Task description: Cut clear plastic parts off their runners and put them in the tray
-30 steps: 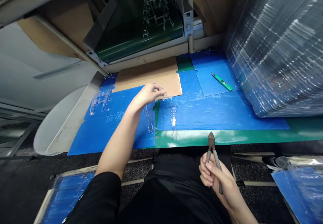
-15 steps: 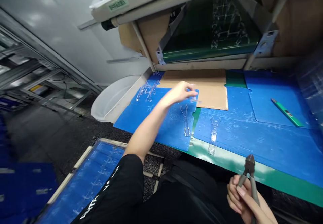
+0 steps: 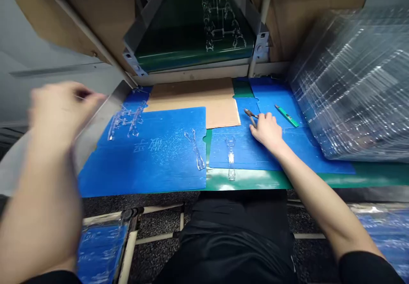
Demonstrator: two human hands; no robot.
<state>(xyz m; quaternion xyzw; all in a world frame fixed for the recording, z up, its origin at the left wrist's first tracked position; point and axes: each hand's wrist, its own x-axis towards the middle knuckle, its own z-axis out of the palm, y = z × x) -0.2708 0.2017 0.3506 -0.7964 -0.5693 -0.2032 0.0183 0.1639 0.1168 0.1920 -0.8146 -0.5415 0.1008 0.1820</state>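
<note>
My right hand [image 3: 267, 129] is closed round the handles of the pliers [image 3: 250, 116], which lie on the blue sheet right of the cardboard. Raised at the far left, my left hand [image 3: 65, 105] is smeared by motion, its fingers pinched together; what they hold, if anything, is too blurred to name. One clear plastic piece [image 3: 196, 149] lies near the right edge of the left blue sheet [image 3: 143, 160]. Another clear piece [image 3: 231, 158] rests upright in view, overlapping the green front strip. A cluster of clear branched parts [image 3: 128, 120] sits at the sheet's back left.
A green cutter [image 3: 286, 116] lies beyond my right hand. A tall stack wrapped in clear plastic [image 3: 358, 88] stands at the right. Behind the cardboard [image 3: 191, 98], a green conveyor [image 3: 194, 32] carries more clear parts.
The view has swung right. My left hand has moved from above the blue sheet to the far left. My right hand has carried the pliers from near my lap onto the table.
</note>
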